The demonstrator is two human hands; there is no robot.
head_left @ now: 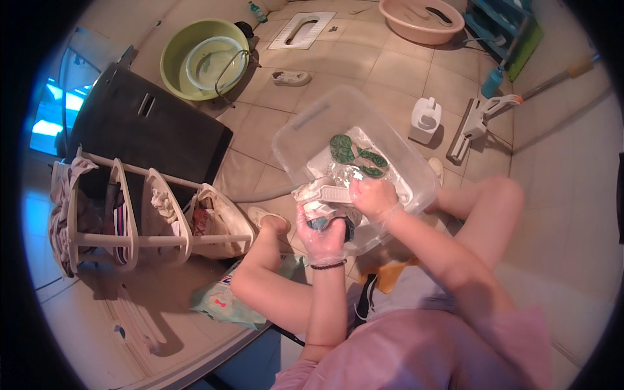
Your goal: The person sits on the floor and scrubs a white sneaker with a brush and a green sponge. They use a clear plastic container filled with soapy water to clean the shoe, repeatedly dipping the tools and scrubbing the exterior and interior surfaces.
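My left hand [320, 244], in a clear glove, is closed around a white shoe [308, 191] with dark blue parts, raised over the near side of a clear plastic tub [300, 123]. Against the shoe lies a white brush [335, 194] with a patterned back; its bristles are hidden. Its right end is gripped by my right hand [376, 197], also gloved. White suds sit close by my right fingers. Two green patterned insoles [340, 149] lie in the tub beyond my hands, over shallow, shiny water.
A white jug-like bottle [426, 119] and a squeegee mop [473, 127] stand right of the tub. One more shoe [290, 78] lies beyond it. Left are a cream rack [153, 240] and black cabinet [146, 123]. Green [174, 71] and pink [409, 29] basins sit farther back.
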